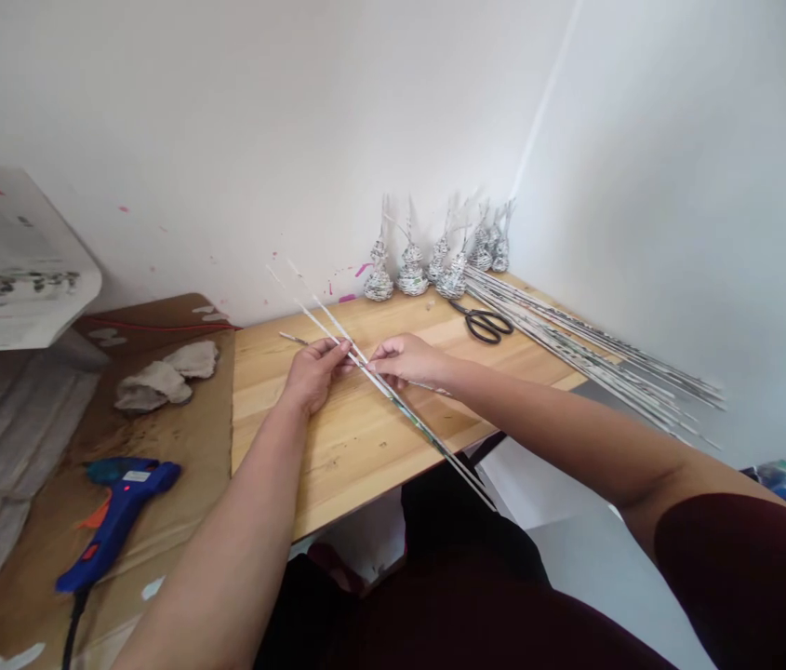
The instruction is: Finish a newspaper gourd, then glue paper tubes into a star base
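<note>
Several thin rolled-paper sticks [406, 409] cross one another over the wooden table [343, 465], some running from the upper left to the table's front edge. My left hand [319, 370] pinches them near the crossing, thumb on top. Close beside it on the right, my right hand [406, 361] has thumb and forefinger closed on the same sticks. One short stick end [293, 339] pokes out left of my left hand. Fingers hide the exact spot where the sticks meet.
Several woven paper figures [412, 270] stand along the wall. Black-handled scissors [483, 324] lie before them, beside a pile of paper sticks [574, 340] overhanging the right edge. On cardboard [204, 447] at left are a blue glue gun [120, 521] and a crumpled cloth [167, 377].
</note>
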A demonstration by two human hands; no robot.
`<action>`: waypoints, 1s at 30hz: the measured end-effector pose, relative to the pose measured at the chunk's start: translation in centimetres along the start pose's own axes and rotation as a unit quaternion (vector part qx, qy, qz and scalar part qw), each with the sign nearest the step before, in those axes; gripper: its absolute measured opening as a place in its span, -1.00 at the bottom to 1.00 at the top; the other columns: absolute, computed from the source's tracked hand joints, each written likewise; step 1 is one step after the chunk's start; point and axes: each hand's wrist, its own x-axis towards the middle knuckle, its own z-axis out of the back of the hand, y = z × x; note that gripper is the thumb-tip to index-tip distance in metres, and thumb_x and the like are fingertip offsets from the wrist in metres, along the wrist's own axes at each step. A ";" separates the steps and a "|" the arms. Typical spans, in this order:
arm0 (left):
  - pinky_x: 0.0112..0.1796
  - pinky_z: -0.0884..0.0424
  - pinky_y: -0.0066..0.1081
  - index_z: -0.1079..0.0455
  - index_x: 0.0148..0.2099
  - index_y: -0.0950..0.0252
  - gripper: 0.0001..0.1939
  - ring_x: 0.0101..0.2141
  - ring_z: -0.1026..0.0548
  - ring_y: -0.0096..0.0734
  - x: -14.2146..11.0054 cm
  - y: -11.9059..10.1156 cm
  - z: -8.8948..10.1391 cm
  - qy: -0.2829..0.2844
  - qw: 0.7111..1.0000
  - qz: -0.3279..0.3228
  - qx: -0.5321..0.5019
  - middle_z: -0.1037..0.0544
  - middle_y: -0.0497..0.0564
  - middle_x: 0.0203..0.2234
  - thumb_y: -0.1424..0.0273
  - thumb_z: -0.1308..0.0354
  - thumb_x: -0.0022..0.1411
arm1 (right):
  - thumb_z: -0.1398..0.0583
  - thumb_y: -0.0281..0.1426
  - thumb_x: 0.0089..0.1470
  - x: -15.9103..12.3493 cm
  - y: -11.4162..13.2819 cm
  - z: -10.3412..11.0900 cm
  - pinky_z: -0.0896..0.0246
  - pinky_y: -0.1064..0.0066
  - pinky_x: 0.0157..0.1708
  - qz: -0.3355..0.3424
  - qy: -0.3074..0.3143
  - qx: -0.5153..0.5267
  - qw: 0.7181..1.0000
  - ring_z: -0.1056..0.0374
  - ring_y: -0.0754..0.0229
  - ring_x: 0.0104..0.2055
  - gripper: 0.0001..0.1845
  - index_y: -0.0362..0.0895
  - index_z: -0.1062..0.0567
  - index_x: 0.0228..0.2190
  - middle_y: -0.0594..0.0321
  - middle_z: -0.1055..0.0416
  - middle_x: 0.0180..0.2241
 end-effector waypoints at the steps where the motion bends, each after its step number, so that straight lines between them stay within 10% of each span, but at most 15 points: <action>1: -0.43 -0.40 -0.52 -0.54 -0.33 0.38 -0.57 -0.48 -0.48 -0.51 0.0 0.0 0.0 -0.001 1.000 0.005 0.001 -0.56 -0.02 -0.51 0.25 -0.53 -0.24 | -0.29 -0.42 0.15 0.3 -0.2 -0.2 -0.20 0.60 -0.64 0.001 -0.001 -0.007 1.000 -0.29 0.39 -0.62 -0.85 -0.18 -0.48 -0.44 0.37 -0.40 -0.62; 9: -0.46 -0.41 -0.56 -0.45 -0.39 0.35 -0.59 -0.48 -0.48 -0.52 -0.3 -0.3 0.1 -0.004 1.000 0.026 -0.002 -0.54 -0.04 -0.52 0.29 -0.53 -0.25 | -0.31 -0.38 0.08 0.2 -0.8 0.3 -0.18 0.59 -0.52 0.070 -0.016 -0.092 0.993 -0.37 0.36 -0.53 -0.87 -0.17 -0.53 -0.45 0.36 -0.47 -0.56; 14: -0.47 -0.42 -0.58 -0.45 -0.39 0.36 -0.61 -0.47 -0.48 -0.52 -0.3 -0.4 0.0 -0.004 1.000 0.025 0.003 -0.55 -0.02 -0.52 0.30 -0.53 -0.22 | -0.25 -0.26 0.13 -4.6 -2.8 7.6 -0.25 0.56 -0.45 0.045 -0.081 -0.208 0.974 -0.44 0.33 -0.50 -0.80 -0.14 -0.59 -0.38 0.29 -0.56 -0.46; 22: -0.47 -0.42 -0.57 -0.47 -0.37 0.36 -0.60 -0.47 -0.48 -0.51 -0.1 -0.1 0.1 -0.014 1.000 0.013 -0.004 -0.56 0.00 -0.49 0.29 -0.53 -0.23 | -0.23 -0.38 0.08 -8.1 -6.5 22.8 -0.24 0.38 -0.21 -0.137 -0.329 -0.393 0.848 -0.44 0.05 -0.14 -0.79 -0.20 -0.63 -0.29 0.04 -0.59 -0.23; 30: -0.48 -0.44 -0.59 -0.47 -0.38 0.35 -0.59 -0.46 -0.49 -0.51 -0.1 -0.1 0.2 -0.013 1.000 0.014 -0.010 -0.56 -0.01 -0.50 0.29 -0.54 -0.25 | -0.25 -0.40 0.04 -5.8 -10.0 25.3 -0.24 0.40 -0.22 -0.214 -0.316 -0.453 0.806 -0.45 0.03 -0.10 -0.79 -0.16 -0.66 -0.29 0.04 -0.59 -0.18</action>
